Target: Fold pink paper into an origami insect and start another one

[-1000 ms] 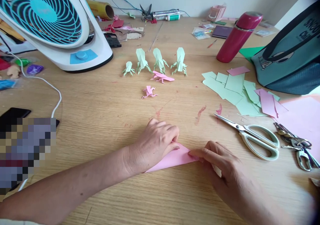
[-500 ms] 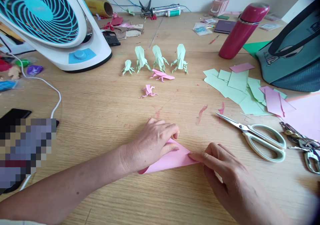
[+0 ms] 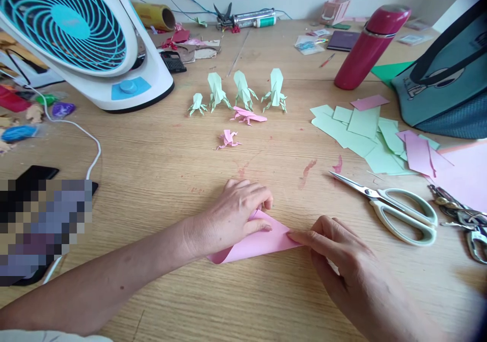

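Note:
A folded pink paper sheet lies on the wooden table near its front edge. My left hand rests on the paper's left part, fingers curled and pinching its upper corner. My right hand presses the paper's right tip down with thumb and forefinger. Behind them stand several green origami figures and two small pink origami figures.
White-handled scissors lie to the right, keys beyond them. Green and pink paper scraps, a red flask and a teal bag sit at the right. A white fan, its cable and a phone are left.
The paper's left lower edge has lifted and curled a little under my left hand. Both hands stay on the paper; the view has shifted slightly.

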The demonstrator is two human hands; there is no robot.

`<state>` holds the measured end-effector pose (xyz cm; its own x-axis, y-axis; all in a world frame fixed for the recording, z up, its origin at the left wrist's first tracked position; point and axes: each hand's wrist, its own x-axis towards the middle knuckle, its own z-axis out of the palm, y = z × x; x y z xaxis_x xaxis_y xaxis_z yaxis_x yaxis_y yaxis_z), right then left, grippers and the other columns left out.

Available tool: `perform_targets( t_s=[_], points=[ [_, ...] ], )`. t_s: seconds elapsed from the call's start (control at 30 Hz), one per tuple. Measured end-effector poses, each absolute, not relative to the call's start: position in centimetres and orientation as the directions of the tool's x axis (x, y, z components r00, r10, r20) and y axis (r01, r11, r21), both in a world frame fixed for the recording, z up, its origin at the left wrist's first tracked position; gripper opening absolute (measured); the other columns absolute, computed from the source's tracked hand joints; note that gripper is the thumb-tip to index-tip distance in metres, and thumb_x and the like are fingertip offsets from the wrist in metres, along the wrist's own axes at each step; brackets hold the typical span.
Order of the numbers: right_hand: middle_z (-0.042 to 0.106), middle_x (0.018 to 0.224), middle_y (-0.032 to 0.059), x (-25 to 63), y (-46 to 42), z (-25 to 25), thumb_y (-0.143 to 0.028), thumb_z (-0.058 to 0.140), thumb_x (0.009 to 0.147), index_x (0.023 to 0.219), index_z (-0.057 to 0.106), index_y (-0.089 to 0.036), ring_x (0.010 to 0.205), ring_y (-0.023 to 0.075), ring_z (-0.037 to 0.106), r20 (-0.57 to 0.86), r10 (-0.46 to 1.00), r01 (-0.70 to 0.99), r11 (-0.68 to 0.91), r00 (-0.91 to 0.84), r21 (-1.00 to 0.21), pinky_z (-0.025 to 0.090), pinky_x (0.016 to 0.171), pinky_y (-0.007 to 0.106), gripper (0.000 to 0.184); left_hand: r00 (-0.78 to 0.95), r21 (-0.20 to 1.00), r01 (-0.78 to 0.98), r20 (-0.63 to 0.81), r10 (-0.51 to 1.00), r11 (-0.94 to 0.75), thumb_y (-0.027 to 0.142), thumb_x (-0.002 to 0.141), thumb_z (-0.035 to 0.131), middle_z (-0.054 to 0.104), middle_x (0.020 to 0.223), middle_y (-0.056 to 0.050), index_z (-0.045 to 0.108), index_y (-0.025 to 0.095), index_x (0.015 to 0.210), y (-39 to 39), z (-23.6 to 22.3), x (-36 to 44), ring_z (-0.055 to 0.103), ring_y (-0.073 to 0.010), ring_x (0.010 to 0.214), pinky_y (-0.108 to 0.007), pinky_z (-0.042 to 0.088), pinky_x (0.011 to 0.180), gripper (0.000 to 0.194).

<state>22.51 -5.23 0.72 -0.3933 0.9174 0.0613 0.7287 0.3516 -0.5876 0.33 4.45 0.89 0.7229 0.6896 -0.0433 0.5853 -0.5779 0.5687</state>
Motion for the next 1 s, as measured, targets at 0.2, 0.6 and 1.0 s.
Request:
perform_targets(
  t_s=[0.2,0.6,1.0],
  points=[
    [0.056,0.08,0.0047,22.4,-5.2,0.7,-0.01,0.041,0.097,0.119,0.065,-0.026,0.072,0.0188,0.056,0.063,0.917,0.727,0.353,-0.394,-0.589,0.047,0.063,0.032,0.036,0.714,0.586,0.591,-0.061,0.698,-0.554,0.026,0.076,0.079,0.06,0.09,0.004,0.054,0.02,0.088,4.5,1.1,0.3,0.055,-0.0168,0.092,-0.033,0.032,0.087,0.029],
    [0.056,0.08,0.0045,22.4,-5.2,0.6,-0.011,0.042,0.096,0.114,0.068,-0.023,0.072,0.0182,0.058,0.078,0.909,0.743,0.381,-0.409,-0.55,0.048,0.061,0.031,0.033,0.646,0.449,0.657,0.078,0.76,-0.605,0.025,0.083,0.074,0.057,0.087,0.0,0.052,0.016,0.087,1.8,0.7,-0.3,0.055,-0.0159,0.08,-0.028,0.044,0.073,0.024],
    [0.055,0.078,0.0027,22.4,-5.3,0.8,-0.011,0.045,0.095,0.113,0.068,-0.022,0.07,0.0169,0.059,0.099,0.912,0.742,0.383,-0.397,-0.551,0.049,0.06,0.029,0.031,0.803,0.092,0.58,0.107,0.587,-0.81,0.01,0.092,0.056,0.066,0.104,-0.005,0.066,0.016,0.092,-0.8,2.3,-1.4,0.06,-0.0195,0.096,-0.032,0.051,0.087,0.011]
  ],
)
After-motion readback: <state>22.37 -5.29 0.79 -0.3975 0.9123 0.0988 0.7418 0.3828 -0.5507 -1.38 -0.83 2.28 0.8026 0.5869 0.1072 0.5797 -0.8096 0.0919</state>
